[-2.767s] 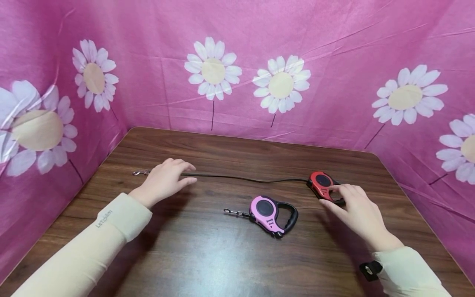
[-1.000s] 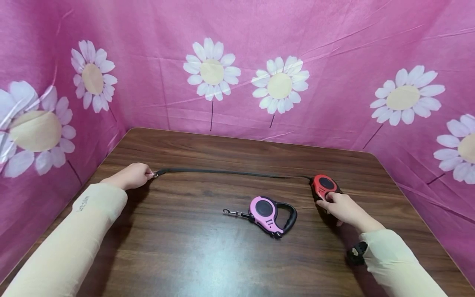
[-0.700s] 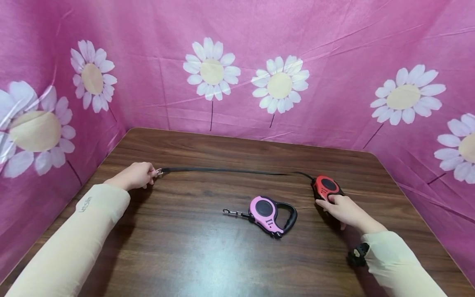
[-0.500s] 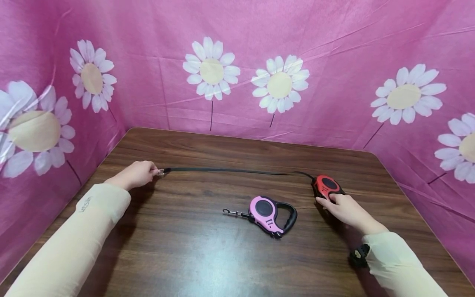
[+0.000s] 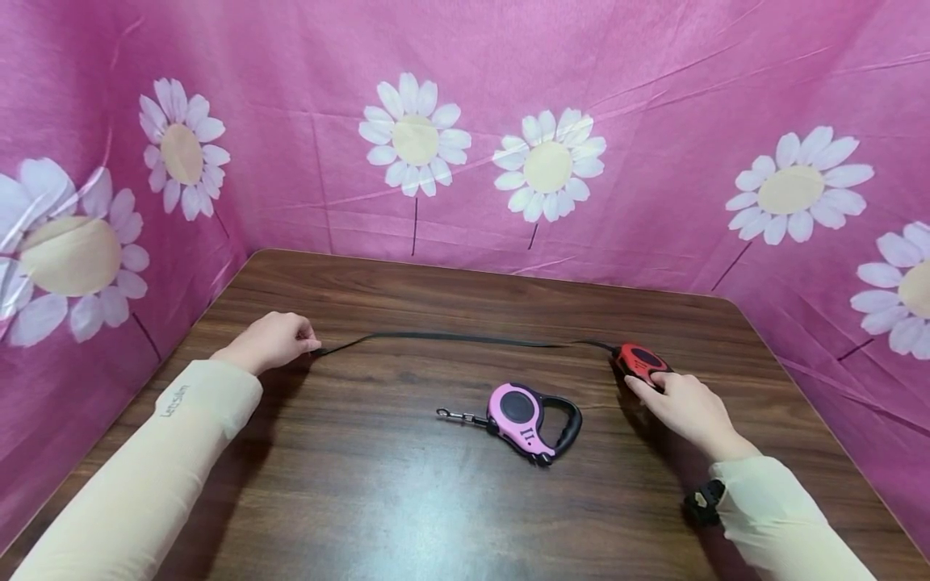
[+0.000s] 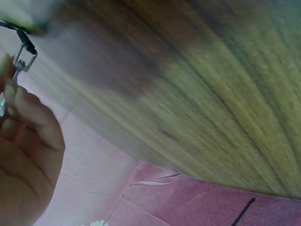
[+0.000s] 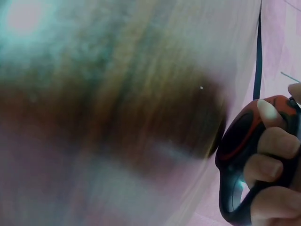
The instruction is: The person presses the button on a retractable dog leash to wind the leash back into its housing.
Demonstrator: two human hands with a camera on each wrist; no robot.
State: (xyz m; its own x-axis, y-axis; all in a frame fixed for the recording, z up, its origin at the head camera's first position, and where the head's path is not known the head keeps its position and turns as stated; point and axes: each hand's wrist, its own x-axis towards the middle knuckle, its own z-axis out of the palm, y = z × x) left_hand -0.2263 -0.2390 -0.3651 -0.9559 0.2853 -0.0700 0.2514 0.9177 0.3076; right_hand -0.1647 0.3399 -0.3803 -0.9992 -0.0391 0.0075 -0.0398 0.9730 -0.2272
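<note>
In the head view, a red and black retractable dog leash [image 5: 641, 361] is at the right of the table, tilted. My right hand [image 5: 686, 410] grips its handle; the right wrist view shows curled fingers [image 7: 275, 143] around the black loop. The leash's dark strap [image 5: 465, 337] runs left across the table to my left hand [image 5: 272, 343]. There my thumb and fingers pinch the metal clip [image 6: 19, 66], seen in the left wrist view and mostly hidden by the hand in the head view. Near the middle lies a pink and black retractable leash [image 5: 536, 440], touched by neither hand.
The pink leash's small metal clip [image 5: 454, 415] points left. Everything rests on a brown wood-grain table [image 5: 349, 500]. Behind and beside it hangs a pink cloth [image 5: 305, 161] printed with large white daisies. A dark band [image 5: 703, 502] sits at the right wrist.
My left hand, earlier relaxed above the strap, now pinches the clip, and has lately shifted slightly right, slackening the strap. My right hand has taken the red leash's handle and tilted it.
</note>
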